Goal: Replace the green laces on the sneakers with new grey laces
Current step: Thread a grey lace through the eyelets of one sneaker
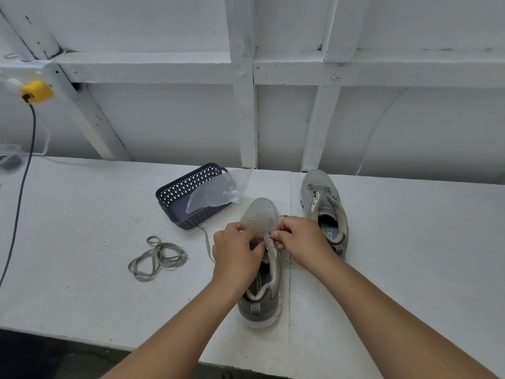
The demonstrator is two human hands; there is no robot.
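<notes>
Two grey sneakers stand on the white table. The near sneaker (261, 269) points away from me, toe up the table. My left hand (235, 253) and my right hand (297, 242) meet over its eyelets, each pinching a grey lace (208, 247) whose loose end trails off to the left of the shoe. The second sneaker (325, 212) lies to the right, a little farther back, with no lace in its eyelets. A loose tangle of greenish-grey laces (157, 257) lies on the table to the left.
A dark perforated basket (175, 192) with a clear plastic bag (218, 192) draped over it stands behind the near sneaker. A dark cable (24, 176) hangs from a yellow plug (37, 91) at the far left. The table's front edge (109, 346) runs below.
</notes>
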